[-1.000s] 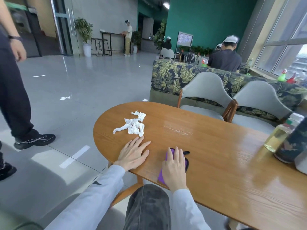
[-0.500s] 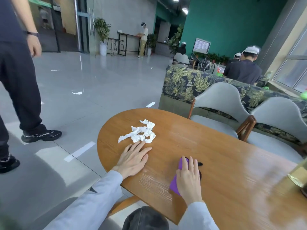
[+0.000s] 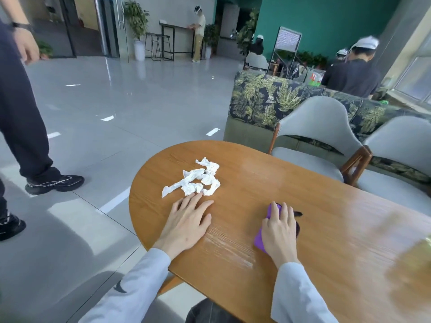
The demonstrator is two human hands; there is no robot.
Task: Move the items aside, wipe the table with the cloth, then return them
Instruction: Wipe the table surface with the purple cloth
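Head view of a rounded wooden table (image 3: pixel 314 229) with both hands of the wearer resting on its near end. The right hand (image 3: pixel 279 231) lies palm-down, fingers extended and close together, pressed flat upon a purple cloth (image 3: pixel 258 241); it is not clenched around the fabric but covers most of it. The cloth shows as a purple strip along the hand's left side and beyond the fingertips at the upper left, while a dark edge of it (possibly a trim or second layer; the detail is too small to tell) protrudes to the right of the fingers. The left hand (image 3: pixel 187 223) is likewise flat and open on the wood, fingers slightly spread, grasping nothing. Its fingertips reach the near edge of a crumpled white tissue (image 3: pixel 196 180), which lies just beyond them toward the table's rounded left end; whether they actually touch it cannot be told. The two hands are apart, with bare wood between them. Pale streaks mark the surface near the table edge between the wrists. Both forearms wear light grey sleeves (image 3: pixel 300 297). Two grey upholstered chairs (image 3: pixel 312 127) stand at the far side of the table. A blurred yellowish object (image 3: pixel 417 259) sits at the right margin, unidentifiable.
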